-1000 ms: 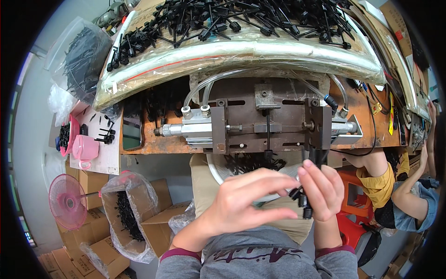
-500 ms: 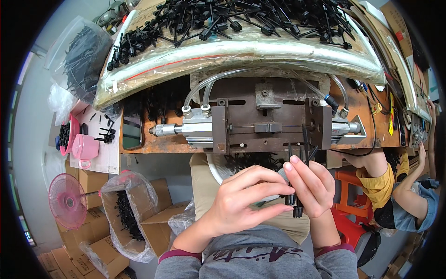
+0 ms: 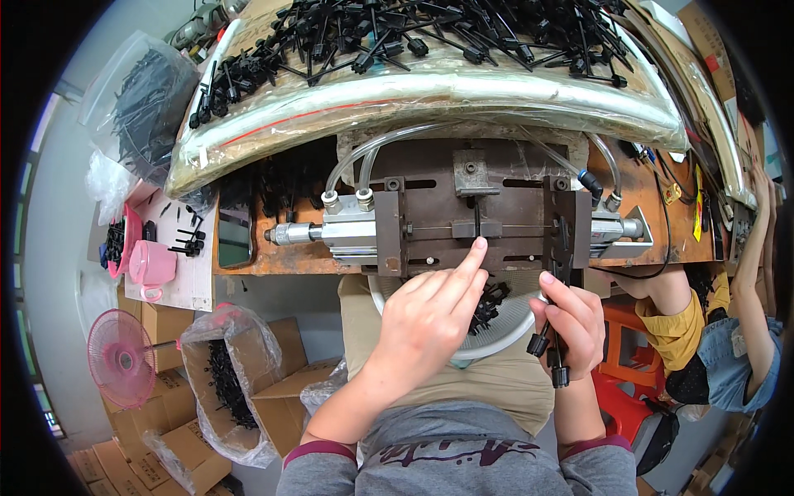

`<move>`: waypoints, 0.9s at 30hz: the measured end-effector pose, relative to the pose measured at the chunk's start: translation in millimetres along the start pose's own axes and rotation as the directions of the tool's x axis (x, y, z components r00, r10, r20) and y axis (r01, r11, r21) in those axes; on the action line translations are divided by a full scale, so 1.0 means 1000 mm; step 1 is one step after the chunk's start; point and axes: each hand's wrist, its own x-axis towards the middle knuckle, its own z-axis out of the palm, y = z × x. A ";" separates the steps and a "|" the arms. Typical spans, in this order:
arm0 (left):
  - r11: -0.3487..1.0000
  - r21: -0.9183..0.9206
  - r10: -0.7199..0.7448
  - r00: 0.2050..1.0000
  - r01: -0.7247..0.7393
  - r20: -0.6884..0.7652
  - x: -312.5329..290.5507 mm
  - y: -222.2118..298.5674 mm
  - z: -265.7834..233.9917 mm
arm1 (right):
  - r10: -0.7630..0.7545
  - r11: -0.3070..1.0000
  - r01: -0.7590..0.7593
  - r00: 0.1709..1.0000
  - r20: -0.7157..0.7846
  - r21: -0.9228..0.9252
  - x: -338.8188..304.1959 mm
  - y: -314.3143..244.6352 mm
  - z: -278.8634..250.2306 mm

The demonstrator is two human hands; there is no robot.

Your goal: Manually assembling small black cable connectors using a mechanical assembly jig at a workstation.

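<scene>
Around the fixture [image 3: 430, 178] on the workbench [image 3: 281, 258], its rod [image 3: 477, 217] at the hub, a heap of rods [image 3: 397, 41] lies on the board [image 3: 413, 87] at twelve and a basket [image 3: 506, 344] at six — left hand [image 3: 432, 318] towards seven, right hand [image 3: 572, 324] at five. The carton [image 3: 279, 345] stands at eight, the mug [image 3: 153, 262] on the side table [image 3: 194, 283] near nine.

Left hand [image 3: 434, 318], frame centre, is holding its index fingertip at a black stem [image 3: 477, 217] in the metal fixture [image 3: 426, 205]; grip hidden. Right hand [image 3: 575, 326], right of centre, is gripping black stemmed parts [image 3: 560, 374], heads pointing toward the lower edge. A pink fan [image 3: 121, 360] is standing lower left.
</scene>
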 end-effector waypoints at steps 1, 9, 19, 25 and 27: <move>1.000 0.013 -0.009 1.000 0.008 0.028 0.002 0.001 -0.002 | 0.006 1.000 -0.006 1.000 -0.015 0.029 -0.001 0.001 0.000; 0.999 -0.030 -0.037 0.999 0.038 0.036 0.005 -0.004 0.002 | 0.093 0.995 -0.093 0.996 -0.003 -0.035 -0.003 -0.004 -0.004; 0.998 0.070 0.000 0.997 0.006 -0.079 -0.010 -0.004 0.019 | 0.053 0.954 -0.077 0.995 -0.090 -0.291 -0.010 -0.012 -0.015; 0.999 -0.020 0.033 0.987 -0.037 -0.156 -0.023 0.003 0.013 | -0.043 0.995 0.031 0.992 -0.122 -0.096 0.025 -0.048 -0.011; 0.982 -0.183 0.038 0.999 -0.036 0.009 -0.030 0.005 -0.002 | -0.049 0.996 0.041 0.993 -0.111 -0.078 0.024 -0.051 -0.010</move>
